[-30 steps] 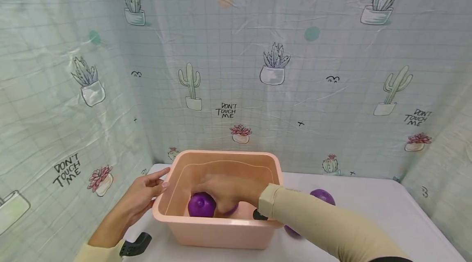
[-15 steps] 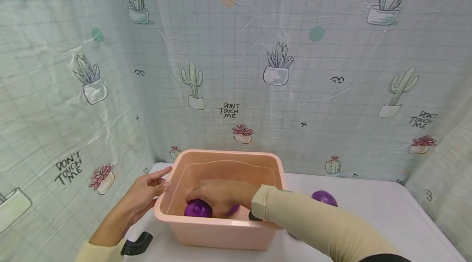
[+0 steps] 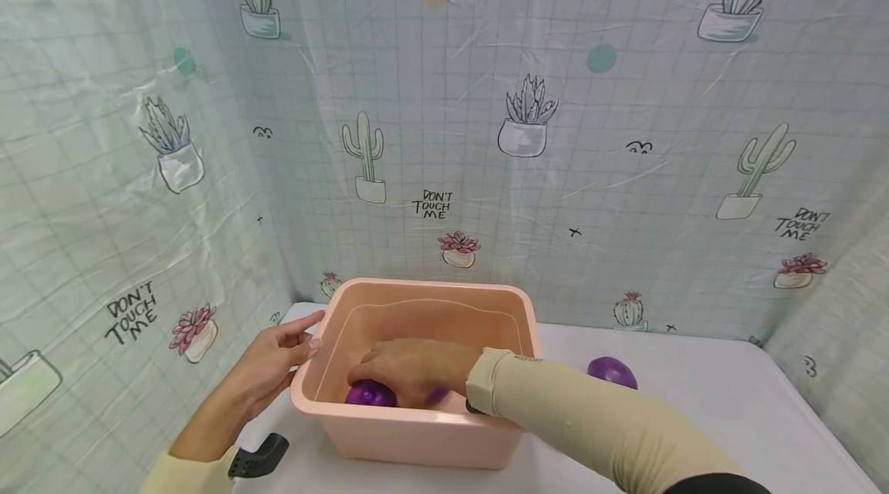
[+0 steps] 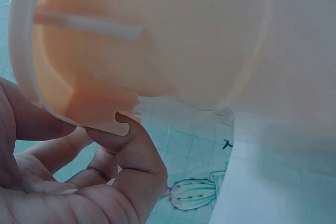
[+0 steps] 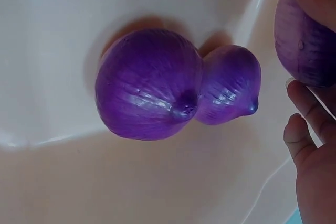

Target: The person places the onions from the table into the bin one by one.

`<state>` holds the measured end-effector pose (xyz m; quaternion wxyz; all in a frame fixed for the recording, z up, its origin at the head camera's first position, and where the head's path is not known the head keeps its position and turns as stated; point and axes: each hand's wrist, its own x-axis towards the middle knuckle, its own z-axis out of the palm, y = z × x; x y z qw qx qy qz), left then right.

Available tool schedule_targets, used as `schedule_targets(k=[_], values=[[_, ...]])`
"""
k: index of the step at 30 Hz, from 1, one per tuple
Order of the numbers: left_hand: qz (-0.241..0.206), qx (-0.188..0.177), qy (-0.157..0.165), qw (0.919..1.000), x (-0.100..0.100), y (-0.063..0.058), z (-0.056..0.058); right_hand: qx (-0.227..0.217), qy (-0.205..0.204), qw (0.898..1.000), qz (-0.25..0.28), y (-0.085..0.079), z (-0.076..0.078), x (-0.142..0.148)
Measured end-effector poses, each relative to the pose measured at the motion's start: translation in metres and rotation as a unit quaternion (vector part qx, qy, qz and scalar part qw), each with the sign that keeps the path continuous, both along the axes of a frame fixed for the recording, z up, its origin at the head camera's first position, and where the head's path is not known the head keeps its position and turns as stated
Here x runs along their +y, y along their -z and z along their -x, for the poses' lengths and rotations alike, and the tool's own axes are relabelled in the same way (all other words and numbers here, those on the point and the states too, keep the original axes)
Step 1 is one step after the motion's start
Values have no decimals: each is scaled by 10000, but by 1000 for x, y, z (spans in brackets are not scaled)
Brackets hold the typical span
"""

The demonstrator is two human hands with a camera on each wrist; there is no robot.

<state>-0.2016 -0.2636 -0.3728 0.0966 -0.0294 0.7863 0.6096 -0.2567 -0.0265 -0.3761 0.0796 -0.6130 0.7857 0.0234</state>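
My left hand [image 3: 267, 367] grips the left rim of a peach-pink plastic basin [image 3: 417, 436], its thumb and a bent finger pinching the edge in the left wrist view. Inside the basin, my right hand [image 3: 413, 370] holds a purple onion [image 3: 370, 395] near the front left, and the fingers hide part of it. The right wrist view shows this held onion [image 5: 300, 40] at its upper right edge. Two more purple onions lie there on the basin's floor, a large onion [image 5: 147, 85] touching a smaller onion [image 5: 231, 85].
Another purple onion [image 3: 613, 372] lies on the white table [image 3: 701, 394] right of the basin, partly behind my right sleeve [image 3: 590, 409]. A cactus-print curtain [image 3: 444, 131] hangs behind the table and along both sides.
Inside the basin, my right hand has moved slightly left and down with the onion. My left hand keeps its grip on the rim. The head view has shifted a little.
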Motion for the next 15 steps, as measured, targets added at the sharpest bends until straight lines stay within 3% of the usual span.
schedule_targets(k=[7, 9, 12, 15], values=[[18, 20, 28, 10000, 1, -1, -1, -68, 174, 9998, -59, -3, -3, 0], [19, 23, 30, 10000, 2, -1, -1, -52, 402, 9991, -121, -5, -4, 1], [59, 3, 0, 10000, 2, -2, -1, -377, 952, 9947, -117, -14, -4, 6], [149, -20, -77, 9999, 1, -2, -1, -665, 1241, 9897, 241, -32, 2, 15]])
